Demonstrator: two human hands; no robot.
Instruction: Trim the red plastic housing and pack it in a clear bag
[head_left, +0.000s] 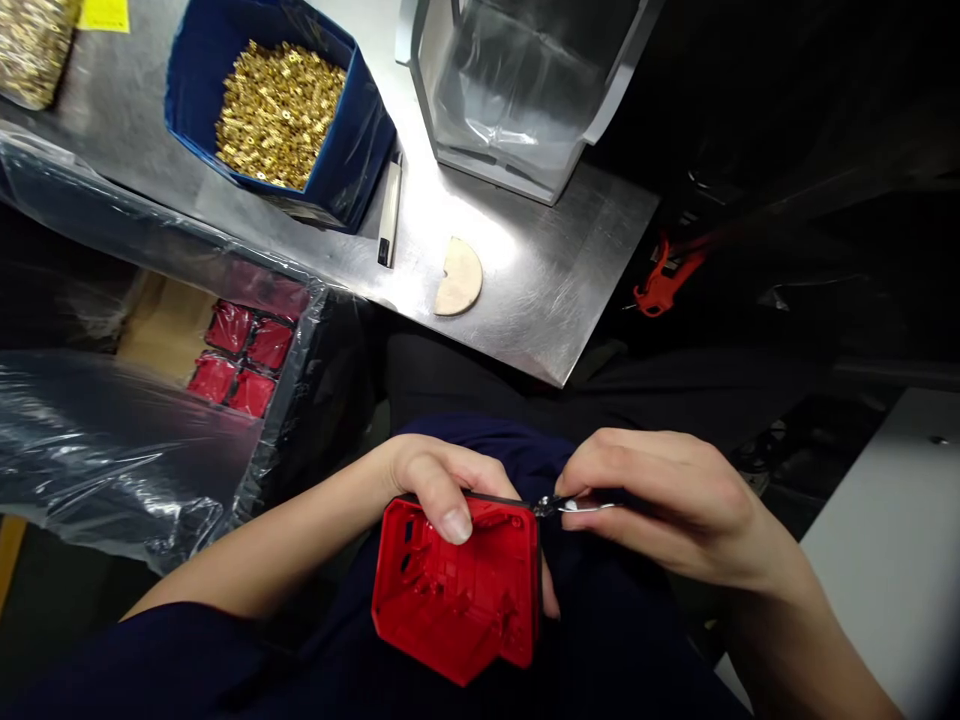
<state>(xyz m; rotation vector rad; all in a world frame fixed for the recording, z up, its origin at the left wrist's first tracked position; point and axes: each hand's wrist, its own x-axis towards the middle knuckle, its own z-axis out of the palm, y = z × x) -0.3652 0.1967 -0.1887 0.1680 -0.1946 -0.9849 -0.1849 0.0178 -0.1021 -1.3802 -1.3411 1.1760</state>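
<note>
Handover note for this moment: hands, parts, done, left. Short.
Left hand grips the red plastic housing over the lap, thumb on its top edge.
Right hand pinches a small metal tool, its tip at the housing's upper right corner.
Blue bin of brass inserts stands on the steel table; more red housings lie bagged in the box at left.
Done and left: cannot tell from this view.

1. No readable text, numbers or brand marks anywhere I can see.
2. Yellow note (104, 14) at the top left edge of the bench: blank as far as it shows.
3. Red housing (457, 590) in my left hand (435, 480): moulded ribs only, no legible lettering.
</note>
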